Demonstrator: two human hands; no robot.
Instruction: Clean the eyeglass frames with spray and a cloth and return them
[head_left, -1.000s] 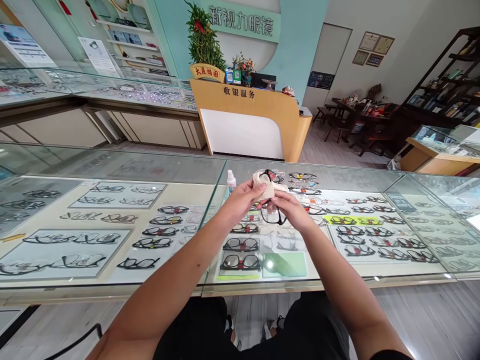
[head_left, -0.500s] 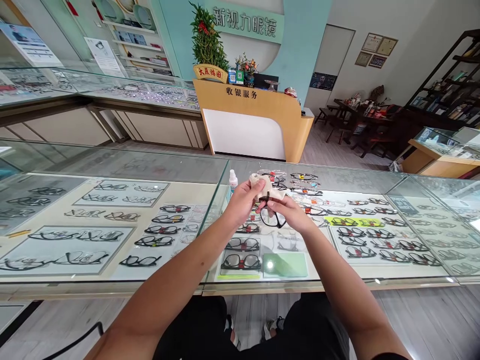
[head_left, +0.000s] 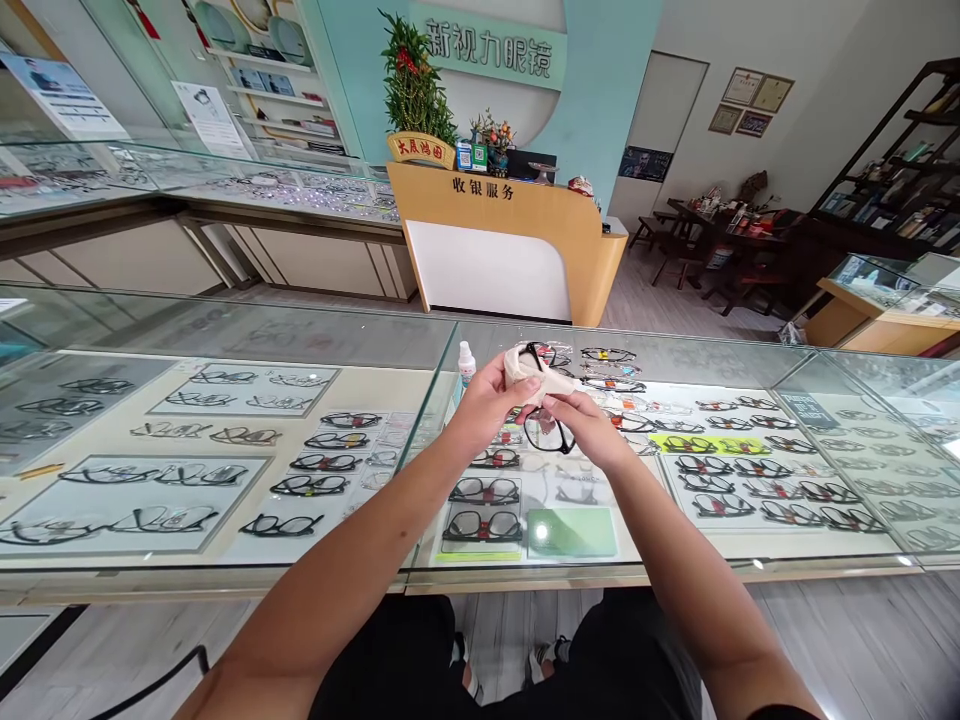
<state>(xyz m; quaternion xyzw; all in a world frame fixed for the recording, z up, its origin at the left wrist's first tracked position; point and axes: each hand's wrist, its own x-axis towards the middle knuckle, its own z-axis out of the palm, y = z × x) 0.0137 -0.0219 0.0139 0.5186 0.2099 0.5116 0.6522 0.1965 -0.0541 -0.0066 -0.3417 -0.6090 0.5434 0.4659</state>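
Table [head_left: 555, 577]: glass-topped, with eyeglass rows [head_left: 484, 525] beneath | Behind: wooden desk [head_left: 517, 214] before green wall [head_left: 600, 100] | Left hand [head_left: 486, 408] gripping cloth [head_left: 555, 381], right hand [head_left: 591, 432] gripping black glasses [head_left: 547, 434]

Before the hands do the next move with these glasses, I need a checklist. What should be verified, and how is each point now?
1. Left hand gripping the cloth: ok.
2. Right hand holding the glasses: ok.
3. Cloth against the glasses: ok, at their upper end.
4. Lower lens outside the cloth: ok.
5. Lower lens free of smudges: cannot tell, too small.
6. Bottle upright: ok.
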